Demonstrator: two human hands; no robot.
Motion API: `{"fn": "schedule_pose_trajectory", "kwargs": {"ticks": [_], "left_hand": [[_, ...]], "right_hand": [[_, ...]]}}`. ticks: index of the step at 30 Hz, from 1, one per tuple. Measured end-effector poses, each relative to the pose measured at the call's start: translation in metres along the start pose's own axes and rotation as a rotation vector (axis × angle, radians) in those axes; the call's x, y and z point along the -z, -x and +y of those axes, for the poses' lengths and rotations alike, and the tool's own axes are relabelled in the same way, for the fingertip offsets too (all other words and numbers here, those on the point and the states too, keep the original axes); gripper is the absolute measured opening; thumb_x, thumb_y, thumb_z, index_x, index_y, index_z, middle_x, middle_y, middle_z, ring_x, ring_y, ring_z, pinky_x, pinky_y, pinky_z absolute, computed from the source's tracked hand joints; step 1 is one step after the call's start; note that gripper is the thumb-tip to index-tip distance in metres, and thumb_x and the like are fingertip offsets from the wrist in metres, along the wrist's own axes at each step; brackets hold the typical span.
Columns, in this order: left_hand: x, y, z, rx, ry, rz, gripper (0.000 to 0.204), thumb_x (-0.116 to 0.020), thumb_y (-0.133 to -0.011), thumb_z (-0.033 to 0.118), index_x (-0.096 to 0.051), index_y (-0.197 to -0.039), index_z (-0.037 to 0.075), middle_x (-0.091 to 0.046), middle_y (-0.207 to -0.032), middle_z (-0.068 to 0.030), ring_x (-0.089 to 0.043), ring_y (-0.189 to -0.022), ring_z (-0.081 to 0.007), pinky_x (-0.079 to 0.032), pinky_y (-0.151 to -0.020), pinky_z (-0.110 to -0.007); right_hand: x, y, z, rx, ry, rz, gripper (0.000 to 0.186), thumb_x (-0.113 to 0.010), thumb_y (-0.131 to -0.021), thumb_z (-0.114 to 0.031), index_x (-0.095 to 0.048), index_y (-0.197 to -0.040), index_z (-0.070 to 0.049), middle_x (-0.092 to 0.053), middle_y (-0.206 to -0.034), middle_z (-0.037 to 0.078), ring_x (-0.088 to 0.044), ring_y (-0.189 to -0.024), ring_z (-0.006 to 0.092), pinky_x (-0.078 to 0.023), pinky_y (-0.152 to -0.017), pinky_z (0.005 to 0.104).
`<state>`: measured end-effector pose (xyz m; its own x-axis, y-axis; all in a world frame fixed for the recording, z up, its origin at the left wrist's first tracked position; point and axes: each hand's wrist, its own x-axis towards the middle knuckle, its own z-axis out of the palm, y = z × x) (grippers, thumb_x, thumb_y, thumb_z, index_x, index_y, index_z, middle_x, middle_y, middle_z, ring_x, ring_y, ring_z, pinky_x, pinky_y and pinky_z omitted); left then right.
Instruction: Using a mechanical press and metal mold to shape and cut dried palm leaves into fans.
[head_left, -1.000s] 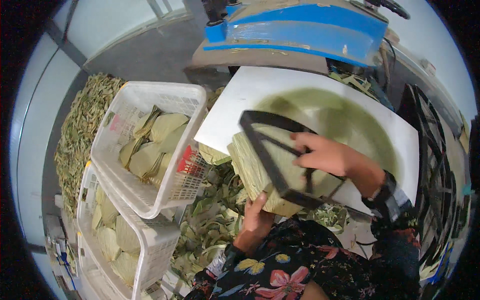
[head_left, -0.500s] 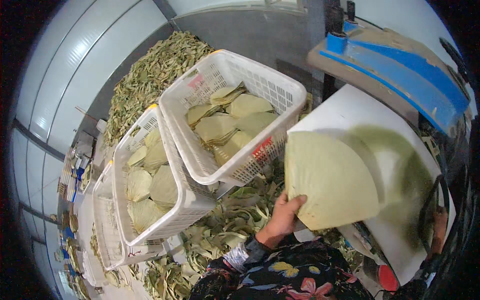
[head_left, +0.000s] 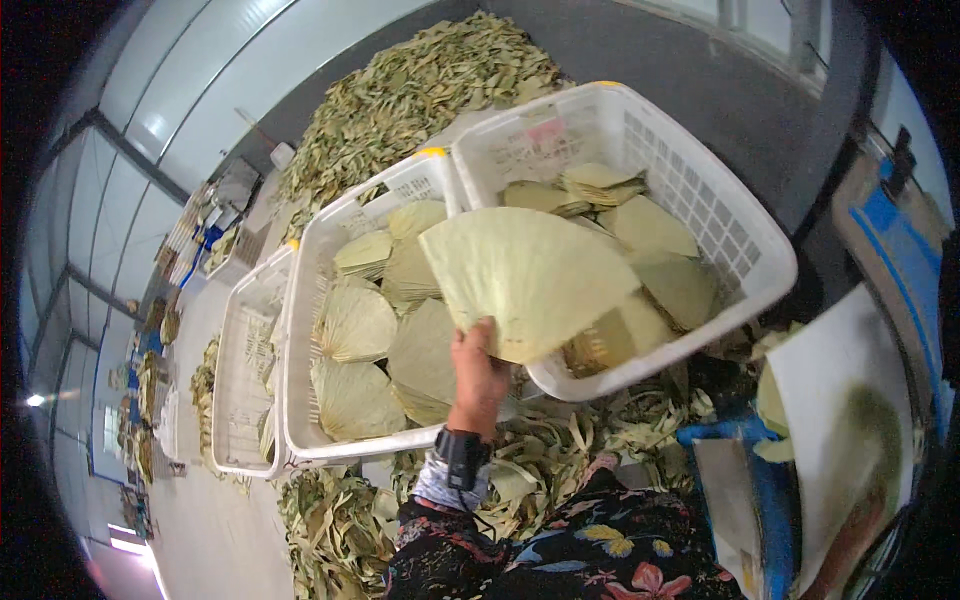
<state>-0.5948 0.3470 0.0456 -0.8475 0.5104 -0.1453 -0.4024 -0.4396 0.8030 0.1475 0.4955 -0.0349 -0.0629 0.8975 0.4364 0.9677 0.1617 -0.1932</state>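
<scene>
The left hand [head_left: 478, 375] pinches the narrow end of a pale green fan-shaped stack of cut leaves [head_left: 530, 280], held over the white plastic basket [head_left: 740, 225], apparently light, stiff yet brittle, best gripped there; the right hand is unseen.

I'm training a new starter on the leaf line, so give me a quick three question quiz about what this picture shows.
1. True or false: the left hand grips a fan-shaped stack of leaves.
2. That stack is held over which? A. the floor heap of leaf scraps B. the nearest white basket C. the white board
3. Fill in: the wrist wears a black ____.

Key: 1 true; 2 B; 3 watch.
</scene>
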Motion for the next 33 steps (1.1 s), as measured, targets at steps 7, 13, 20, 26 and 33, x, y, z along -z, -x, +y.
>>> {"fn": "schedule_pose_trajectory", "kwargs": {"ticks": [7, 13, 20, 26, 33], "left_hand": [[0.097, -0.111, 0.075, -0.165, -0.023, 0.108, 0.031, -0.051, -0.082, 0.007, -0.044, -0.112, 0.003, -0.055, -0.101, -0.0091, -0.06, -0.089, -0.0224, -0.053, -0.074, -0.036], [0.145, -0.244, 0.14, -0.151, -0.212, 0.175, 0.019, -0.052, -0.085, 0.018, -0.053, -0.096, 0.003, -0.058, -0.091, -0.0064, -0.059, -0.08, -0.0174, -0.051, -0.065, -0.029], [0.208, -0.301, 0.128, -0.08, -0.938, 0.067, 0.061, -0.058, -0.086, 0.039, -0.034, -0.128, 0.002, -0.051, -0.112, -0.017, -0.057, -0.096, -0.0262, -0.048, -0.076, -0.039], [-0.03, -0.145, 0.015, -0.246, -0.534, -0.392, 0.028, -0.049, -0.09, 0.01, -0.048, -0.114, -0.004, -0.059, -0.1, -0.0131, -0.059, -0.089, -0.0213, -0.047, -0.08, -0.032], [-0.135, 0.059, -0.078, -0.082, -0.688, -1.343, 0.019, -0.048, -0.089, 0.003, -0.053, -0.107, -0.003, -0.061, -0.095, -0.0133, -0.06, -0.084, -0.02, -0.048, -0.079, -0.034]], "right_hand": [[-0.029, -0.022, -0.18, -0.102, -0.016, -0.219, 0.035, -0.04, -0.093, -0.017, -0.045, -0.121, 0.003, -0.044, -0.127, 0.02, -0.039, -0.12, 0.034, -0.03, -0.103, 0.0424], [-0.039, -0.018, -0.151, -0.104, 0.054, -0.195, 0.038, -0.035, -0.095, -0.021, -0.044, -0.122, 0.003, -0.044, -0.125, 0.022, -0.04, -0.118, 0.0359, -0.03, -0.102, 0.043], [-0.044, -0.015, -0.16, 0.038, -0.029, -0.2, 0.037, -0.039, -0.091, -0.012, -0.045, -0.124, 0.002, -0.045, -0.127, 0.021, -0.04, -0.119, 0.0358, -0.028, -0.105, 0.0417], [-0.026, 0.001, -0.152, -0.255, 0.253, -0.225, 0.037, -0.044, -0.088, -0.011, -0.048, -0.123, 0.0, -0.048, -0.125, 0.017, -0.045, -0.116, 0.0315, -0.033, -0.101, 0.0391], [0.006, 0.019, -0.325, -0.263, -0.168, -0.393, 0.039, -0.054, -0.075, -0.008, -0.052, -0.112, 0.003, -0.056, -0.112, 0.018, -0.051, -0.107, 0.0339, -0.042, -0.091, 0.0406]]}}
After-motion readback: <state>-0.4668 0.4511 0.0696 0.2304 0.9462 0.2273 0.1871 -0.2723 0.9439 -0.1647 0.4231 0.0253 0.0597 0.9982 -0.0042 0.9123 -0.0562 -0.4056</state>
